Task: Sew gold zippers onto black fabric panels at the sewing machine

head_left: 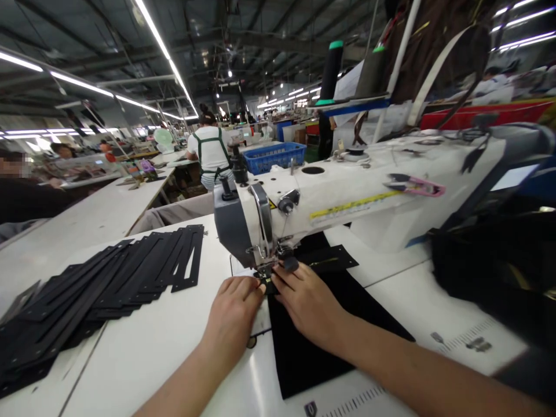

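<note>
Black fabric panel [302, 356] lies beneath the sewing machine [369, 176], left hand [234, 307] and right hand [310, 304] apparently keeping it flat, finger closure indiscernible.

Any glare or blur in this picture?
Head view: strip lights glow white overhead; head view: a streak of glare on the table, beside the left forearm; head view: dark cloth at far right looks smeared, while the left hand and right hand look sharper.

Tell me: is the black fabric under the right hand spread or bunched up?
Spread: the black fabric lies flat on the white table, showing on both sides of the right hand.
</note>
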{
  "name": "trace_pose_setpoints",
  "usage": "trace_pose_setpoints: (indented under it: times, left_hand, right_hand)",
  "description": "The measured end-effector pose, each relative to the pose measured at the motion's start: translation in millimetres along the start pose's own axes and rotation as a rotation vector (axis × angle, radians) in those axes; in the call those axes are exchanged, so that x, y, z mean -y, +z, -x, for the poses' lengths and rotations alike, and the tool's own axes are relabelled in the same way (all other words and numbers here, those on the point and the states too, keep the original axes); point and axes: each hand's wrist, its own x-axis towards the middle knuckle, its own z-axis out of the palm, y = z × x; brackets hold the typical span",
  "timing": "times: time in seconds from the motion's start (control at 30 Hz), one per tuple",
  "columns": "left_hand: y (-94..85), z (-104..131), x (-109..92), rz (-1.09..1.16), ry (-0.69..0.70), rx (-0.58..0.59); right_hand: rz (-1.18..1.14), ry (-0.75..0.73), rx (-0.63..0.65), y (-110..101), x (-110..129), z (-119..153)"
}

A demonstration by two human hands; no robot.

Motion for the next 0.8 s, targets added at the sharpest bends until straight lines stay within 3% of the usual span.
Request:
trace_pose_setpoints:
  times: [0.13, 0.27, 0.8]
  left_hand:
    - [1.4, 1.4, 0.1, -0.027, -0.001, -0.044]
    - [1.2, -0.3, -0.3, -0.035, 0.021, -0.036]
    - [5.9, -6.0, 3.1, -0.114, 0.052, -0.037]
  right_hand:
    - [-0.081, -0.003, 0.134, 6.6, -5.0, 1.4]
    - [-0.073, 0.004, 0.175, 5.6, -6.4, 0.9]
    - [-0.061, -0.02, 0.149, 4.2, -9.0, -2.5]
